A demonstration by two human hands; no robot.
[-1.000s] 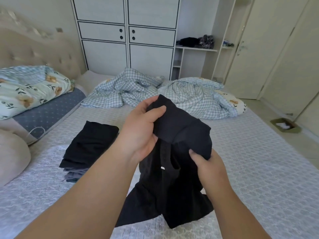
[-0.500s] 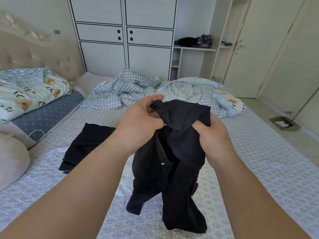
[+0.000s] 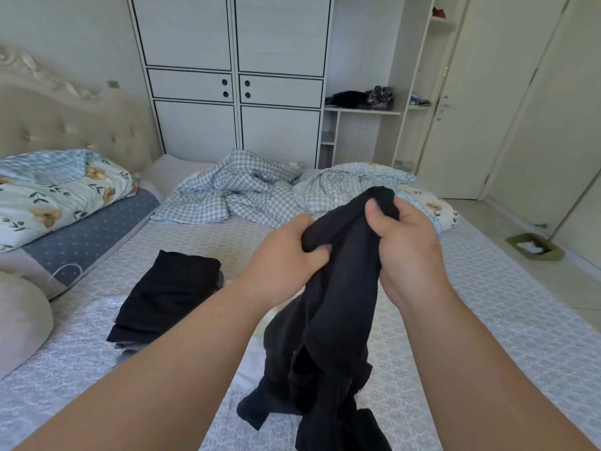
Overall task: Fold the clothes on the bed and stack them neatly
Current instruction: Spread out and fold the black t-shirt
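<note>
We have a black garment point(image 3: 328, 320) lifted off the bed point(image 3: 487, 304), bunched and hanging in a twisted column between our two hands, its lower end trailing onto the cover below our wrists. Our left hand point(image 3: 286, 255) grasps a fold of it with thumb and fingers closed on the cloth, and our right hand point(image 3: 403, 242) grips the top edge just beside it, thumb pressed over the fabric. We judge this to be the sorting-out step: we are hunting for a hem, waistband or shoulder line, since the piece is too crumpled to tell what kind of garment it is. The next move likely calls for drawing the hands apart along one edge, shaking the cloth open and laying it flat. There is bare cover to the right of our right hand and below both hands, enough to spread the piece; the bed's right edge runs well beyond that hand, so the spread should stay inboard. To the left of our left hand lies a dark folded stack point(image 3: 169, 294), near enough to receive the finished fold. Beyond both hands sits a rumpled checked quilt point(image 3: 247, 196), which limits room forward.
</note>
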